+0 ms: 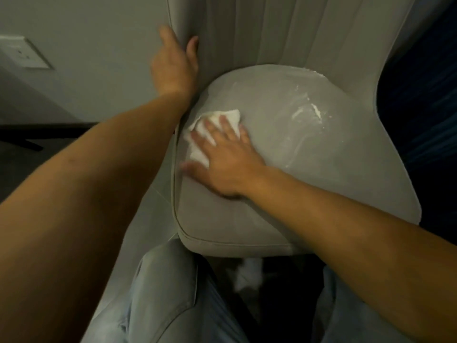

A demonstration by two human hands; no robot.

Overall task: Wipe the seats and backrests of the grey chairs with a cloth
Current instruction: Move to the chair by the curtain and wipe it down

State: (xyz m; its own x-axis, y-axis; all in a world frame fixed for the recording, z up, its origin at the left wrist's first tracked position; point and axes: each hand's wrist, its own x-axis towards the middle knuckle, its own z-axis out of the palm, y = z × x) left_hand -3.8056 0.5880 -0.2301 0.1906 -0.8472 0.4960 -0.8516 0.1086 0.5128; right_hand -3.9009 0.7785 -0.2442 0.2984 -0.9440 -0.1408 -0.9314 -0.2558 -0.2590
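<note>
R hand [222,159] flat, fingers spread, pressing cloth [210,129] on seat [284,194] left-rear, to wipe. L hand [173,63] grips backrest [272,30] edge w/ thumb in front, prob. to steady chair. White smears [309,112] remain far right.

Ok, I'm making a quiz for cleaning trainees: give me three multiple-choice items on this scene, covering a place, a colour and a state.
1. Where does the left hand rest?
A on the grey fabric backrest edge
B on the floor
C on the cloth

2. What colour is the crumpled cloth?
A blue
B white
C red

3. How does the right hand lie?
A in a fist
B raised clear
C fingers flat on the cloth

Answers: 1 A, its fingers wrap the edge; 2 B, plainly white on the grey padded seat; 3 C, straight fingers press it down.
</note>
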